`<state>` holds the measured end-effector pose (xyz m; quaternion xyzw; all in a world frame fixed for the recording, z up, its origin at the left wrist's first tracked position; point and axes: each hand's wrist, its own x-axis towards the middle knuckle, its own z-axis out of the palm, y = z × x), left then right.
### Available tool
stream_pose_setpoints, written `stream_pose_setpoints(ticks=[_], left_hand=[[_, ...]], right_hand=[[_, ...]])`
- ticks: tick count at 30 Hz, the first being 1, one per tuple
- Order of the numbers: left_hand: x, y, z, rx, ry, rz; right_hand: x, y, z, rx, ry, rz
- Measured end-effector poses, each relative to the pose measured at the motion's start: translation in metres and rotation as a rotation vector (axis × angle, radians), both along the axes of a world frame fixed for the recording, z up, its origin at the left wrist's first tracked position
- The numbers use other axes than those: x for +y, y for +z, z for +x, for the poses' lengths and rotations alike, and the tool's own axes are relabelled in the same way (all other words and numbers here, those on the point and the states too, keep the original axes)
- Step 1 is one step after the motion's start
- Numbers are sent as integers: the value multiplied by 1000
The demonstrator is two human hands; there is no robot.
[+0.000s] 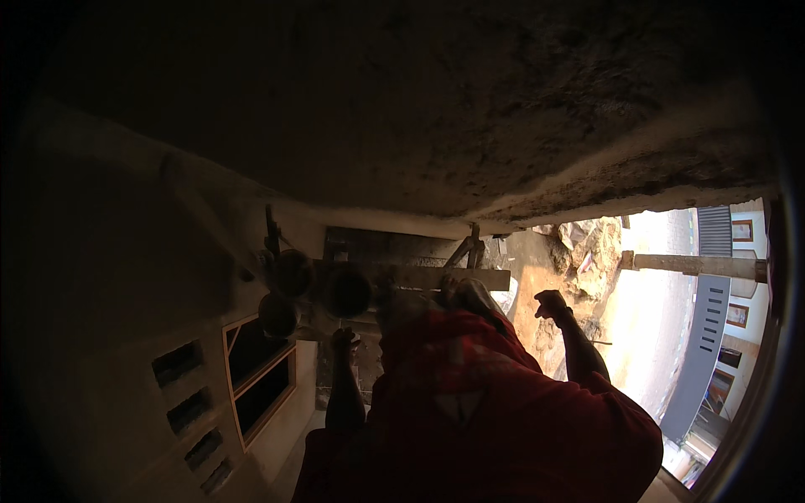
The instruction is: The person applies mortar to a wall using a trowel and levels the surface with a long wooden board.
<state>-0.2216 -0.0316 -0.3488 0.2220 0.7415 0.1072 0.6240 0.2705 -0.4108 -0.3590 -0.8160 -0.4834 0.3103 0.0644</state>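
My right hand hangs out to the right of my red shirt, dark against the bright ground below. Its fingers are bent but apart, with nothing seen in them. On the other side, my left hand is held low in deep shadow, and its fingers are too dark to read. Nearest to it are several round dark buckets, one just above the hand and another to its left. A third bucket stands behind these. I cannot see the left hand touching any of them.
A wooden plank runs across beneath me, with a wooden brace at its far side. A rough plastered surface fills the upper view. To the left, a wall has a wooden window frame. Rubble lies on the ground at right.
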Motion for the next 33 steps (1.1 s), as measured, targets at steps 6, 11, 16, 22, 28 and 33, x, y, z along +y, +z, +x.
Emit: stream_pose_setpoints(ticks=[6,11,16,22,28,33], left_hand=[[-34,5,-11,59,-54,61],[-110,-29,-52,9,99,-84],[-100,-101,-36,166,-32,-313],[-30,-109,-58,-31,-255,-22],[12,-52,-59,-177,197,172],[6,-42,-88,-54,202,102]], right_hand=[[0,24,26,767,-809,-17],[13,-18,47,452,-366,-118],[-8,-54,48,467,-564,132],[39,-44,27,-118,172,0],[77,-12,22,71,193,139],[153,52,-2,282,-117,-25]])
